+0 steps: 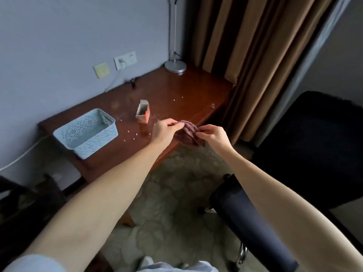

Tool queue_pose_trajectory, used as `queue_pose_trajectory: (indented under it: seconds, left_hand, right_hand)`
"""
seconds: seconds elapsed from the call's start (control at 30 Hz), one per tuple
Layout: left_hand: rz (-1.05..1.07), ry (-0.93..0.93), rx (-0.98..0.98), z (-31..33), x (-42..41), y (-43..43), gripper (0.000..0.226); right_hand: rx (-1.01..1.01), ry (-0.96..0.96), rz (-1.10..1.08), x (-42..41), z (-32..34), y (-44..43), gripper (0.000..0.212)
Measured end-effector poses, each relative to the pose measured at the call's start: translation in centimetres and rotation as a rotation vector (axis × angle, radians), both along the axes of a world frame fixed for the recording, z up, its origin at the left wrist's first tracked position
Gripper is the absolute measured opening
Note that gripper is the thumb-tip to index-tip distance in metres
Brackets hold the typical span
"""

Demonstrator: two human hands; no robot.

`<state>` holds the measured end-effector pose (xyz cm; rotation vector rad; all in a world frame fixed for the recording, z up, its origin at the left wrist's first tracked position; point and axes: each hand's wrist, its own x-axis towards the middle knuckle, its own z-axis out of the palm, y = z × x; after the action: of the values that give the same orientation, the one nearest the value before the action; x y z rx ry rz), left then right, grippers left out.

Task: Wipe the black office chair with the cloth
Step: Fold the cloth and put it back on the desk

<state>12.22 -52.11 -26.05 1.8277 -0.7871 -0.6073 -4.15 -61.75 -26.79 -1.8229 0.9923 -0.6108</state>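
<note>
Over the near right edge of a dark wooden bench [176, 91], a person gathers a reddish-brown cloth [189, 134] between both hands. The left hand [165, 130] pinches its upper left fold with thumb and fingertips, and the right hand [213, 137] grasps its right edge in curled fingers. The cloth hangs bunched in the air between them, and whether it brushes the bench edge cannot be told. The black office chair [314, 146] it is meant for stands apart to the right. Its backrest rises to the right of the hands, beside a brown curtain [245, 46], and its seat [241, 218] lies nearer the person, under the right forearm. The right hand is the closer of the two to the chair, so the cloth would have to travel rightward for the backrest, or rightward and nearer for the seat. The cloth touches no part of the chair, and wiping appears not to have begun. Left of the hands on the bench sit a small open carton [143, 112] and a pale blue perforated basket [86, 132], with a lamp base [175, 66] at the far corner.
</note>
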Motion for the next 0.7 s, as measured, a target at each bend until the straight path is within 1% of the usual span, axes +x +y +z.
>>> queue_pose_trajectory:
  seconds: [0.07, 0.1, 0.2, 0.33, 0.4, 0.5, 0.6, 0.7]
  left_hand:
    - [0.058, 0.011, -0.01, -0.1, 1.2, 1.9, 0.023]
    - [0.088, 0.012, -0.011, -0.5, 1.9, 2.9, 0.024]
    - [0.179, 0.025, 0.002, -1.1, 4.1, 6.1, 0.025]
    - [0.266, 0.069, -0.005, -1.9, 7.3, 10.2, 0.019]
    - [0.302, 0.094, -0.007, -2.6, 9.0, 12.4, 0.016]
    - [0.344, 0.132, -0.002, -4.0, 12.0, 15.5, 0.021]
    - [0.379, 0.174, -0.014, -5.3, 15.0, 18.3, 0.031]
    - [0.388, 0.18, -0.022, -5.9, 17.2, 20.3, 0.023]
  right_hand:
    - [0.007, -0.009, 0.058, 1.9, -0.4, 0.9, 0.013]
    - [0.016, -0.012, 0.088, 2.9, -0.6, 1.4, 0.014]
    - [0.083, -0.022, 0.176, 6.0, -1.3, 3.4, 0.027]
    - [0.151, -0.008, 0.271, 10.5, -2.3, 6.9, 0.028]
    - [0.172, -0.004, 0.287, 12.7, -3.0, 8.6, 0.022]
    - [0.233, -0.014, 0.271, 16.0, -3.9, 11.1, 0.009]
    - [0.255, -0.011, 0.257, 19.2, -4.6, 13.5, 0.01]
    - [0.254, 0.023, 0.259, 22.1, -5.2, 15.4, 0.011]
